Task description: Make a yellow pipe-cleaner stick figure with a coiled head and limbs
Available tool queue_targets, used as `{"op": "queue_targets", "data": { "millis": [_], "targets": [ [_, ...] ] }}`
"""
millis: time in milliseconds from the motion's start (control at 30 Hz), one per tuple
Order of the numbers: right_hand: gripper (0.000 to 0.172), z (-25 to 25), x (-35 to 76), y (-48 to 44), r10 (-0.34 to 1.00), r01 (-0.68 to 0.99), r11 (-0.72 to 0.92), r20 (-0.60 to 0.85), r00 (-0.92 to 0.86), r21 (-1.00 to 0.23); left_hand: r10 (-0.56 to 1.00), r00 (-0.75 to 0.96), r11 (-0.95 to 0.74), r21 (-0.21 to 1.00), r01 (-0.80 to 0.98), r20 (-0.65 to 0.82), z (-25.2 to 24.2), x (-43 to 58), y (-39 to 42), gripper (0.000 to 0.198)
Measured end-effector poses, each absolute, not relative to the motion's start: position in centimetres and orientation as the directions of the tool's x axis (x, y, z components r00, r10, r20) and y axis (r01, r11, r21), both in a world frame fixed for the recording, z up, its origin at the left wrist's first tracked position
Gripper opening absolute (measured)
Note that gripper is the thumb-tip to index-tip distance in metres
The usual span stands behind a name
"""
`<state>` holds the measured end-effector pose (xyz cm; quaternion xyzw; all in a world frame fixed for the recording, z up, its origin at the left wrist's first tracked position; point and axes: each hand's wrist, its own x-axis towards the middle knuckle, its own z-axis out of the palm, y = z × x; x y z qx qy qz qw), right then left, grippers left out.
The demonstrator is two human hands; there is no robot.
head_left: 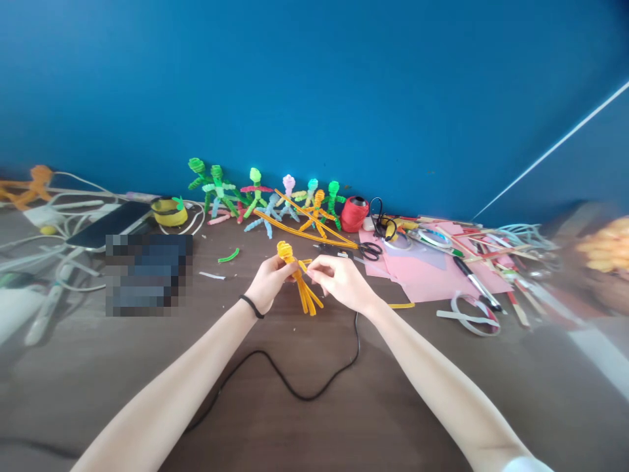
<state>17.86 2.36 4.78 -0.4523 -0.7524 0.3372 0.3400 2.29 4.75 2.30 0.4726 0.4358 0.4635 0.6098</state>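
My left hand [265,282], with a black band at the wrist, is closed around the neck of an orange pipe-cleaner figure [284,250]. The figure's head is a wound coil, and several loose strands [308,301] hang below. Just to the right, my right hand [340,280] pinches at a short orange pipe-cleaner strand [305,262] sticking out from the figure's side. Its fingertips partly cover the strand's end. Beyond my hands lie long orange pipe cleaners [314,235] and a pair of scissors [369,251].
Several finished pipe-cleaner figures [255,187] lean by the blue wall, beside a red spool [354,214]. Pink paper [427,282], a black marker [476,283] and tape rolls lie right. A phone [111,225] and white cables are left. A black cable [289,388] crosses the table in front.
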Motion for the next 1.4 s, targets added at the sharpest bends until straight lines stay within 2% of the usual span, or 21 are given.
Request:
{"op": "queue_targets", "data": {
  "millis": [133, 300, 500, 700, 1033, 1267, 1400],
  "targets": [
    [0.016, 4.2, 18.2, 2.8, 0.916, 0.403, 0.255, 0.085, -0.392, -0.879, 0.965, 0.246, 0.145, 0.963, -0.227, -0.088, 2.4, 2.1, 4.8, 0.015],
    [0.017, 3.5, 18.7, 3.7, 0.928, 0.421, 0.165, -0.004, -0.372, -0.892, 0.940, 0.336, 0.134, 0.968, -0.211, -0.057, 2.3, 1.9, 4.8, 0.010],
    [0.016, 3.4, 19.2, 3.9, 0.911, 0.432, 0.272, 0.085, -0.404, -0.860, 0.897, 0.436, 0.158, 0.975, -0.158, -0.074, 2.7, 1.7, 4.7, 0.010],
    [0.019, 3.8, 19.3, 3.5, 0.861, 0.406, 0.319, 0.083, -0.501, -0.856, 0.892, 0.443, 0.141, 0.986, -0.088, -0.088, 2.5, 1.4, 5.0, 0.015],
    [0.018, 3.9, 19.5, 3.7, 0.872, 0.449, 0.297, 0.048, -0.487, -0.843, 0.910, 0.401, 0.094, 0.995, 0.047, -0.104, 1.9, 1.8, 4.8, 0.019],
    [0.017, 3.5, 19.5, 3.8, 0.869, 0.447, 0.302, 0.050, -0.492, -0.842, 0.896, 0.434, 0.098, 0.995, 0.025, -0.099, 1.5, 1.9, 4.7, 0.013],
    [0.014, 3.1, 19.4, 4.0, 0.891, 0.452, 0.317, 0.098, -0.443, -0.834, 0.871, 0.479, 0.108, 0.994, 0.034, -0.111, 1.7, 2.0, 4.5, 0.010]
  ]
}}
